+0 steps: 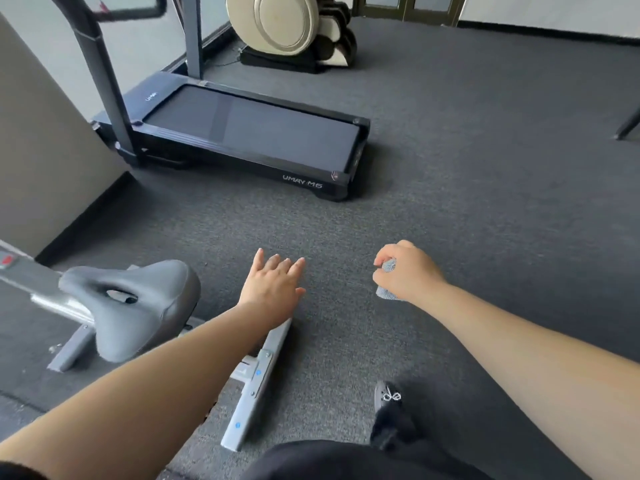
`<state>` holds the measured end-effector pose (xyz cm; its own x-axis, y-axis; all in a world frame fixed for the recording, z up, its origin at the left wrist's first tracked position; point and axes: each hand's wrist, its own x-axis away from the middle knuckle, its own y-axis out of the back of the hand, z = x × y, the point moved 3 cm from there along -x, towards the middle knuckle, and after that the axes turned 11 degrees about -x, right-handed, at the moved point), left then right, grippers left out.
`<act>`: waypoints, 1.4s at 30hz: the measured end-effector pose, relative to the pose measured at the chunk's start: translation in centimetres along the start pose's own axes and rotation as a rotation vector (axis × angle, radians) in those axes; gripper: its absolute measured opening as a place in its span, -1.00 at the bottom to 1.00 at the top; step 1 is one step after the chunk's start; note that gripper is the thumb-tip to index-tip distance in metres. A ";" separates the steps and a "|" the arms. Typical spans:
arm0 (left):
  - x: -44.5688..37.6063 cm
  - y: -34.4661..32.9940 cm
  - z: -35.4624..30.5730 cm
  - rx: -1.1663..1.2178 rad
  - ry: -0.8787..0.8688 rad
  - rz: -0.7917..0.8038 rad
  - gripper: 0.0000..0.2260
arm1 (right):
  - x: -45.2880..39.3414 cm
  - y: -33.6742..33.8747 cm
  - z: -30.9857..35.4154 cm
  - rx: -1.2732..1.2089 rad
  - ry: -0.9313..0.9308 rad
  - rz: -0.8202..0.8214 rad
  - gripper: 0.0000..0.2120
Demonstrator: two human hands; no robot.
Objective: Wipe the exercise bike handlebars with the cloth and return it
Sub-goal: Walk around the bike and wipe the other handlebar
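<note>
At 8 o'clock, the bike saddle [130, 303] is sitting above the grey rear foot bar [258, 379]; the handlebars are lying outside the view. Your left hand [273, 289] is hovering at 6 o'clock over the carpet [450, 168], fingers straight and slightly spread, holding nothing. At 5 o'clock, your right hand [407, 271] is gripping the cloth [388, 278], fingers curled tightly around it, grey fabric showing above and below the fist. A treadmill [242, 133] is standing at 11 o'clock.
</note>
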<state>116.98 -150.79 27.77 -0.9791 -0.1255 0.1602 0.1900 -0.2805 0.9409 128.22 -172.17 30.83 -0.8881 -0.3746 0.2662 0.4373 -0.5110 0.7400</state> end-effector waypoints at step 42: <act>-23.1 -5.8 28.3 0.131 0.885 0.268 -0.47 | -46.8 -8.7 29.4 0.251 0.675 0.507 -0.78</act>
<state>136.43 -119.37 27.07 -0.4811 -0.8651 0.1417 0.3391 -0.0346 0.9401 161.84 -127.43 30.10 -0.2878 -0.9280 0.2366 0.6417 -0.0035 0.7669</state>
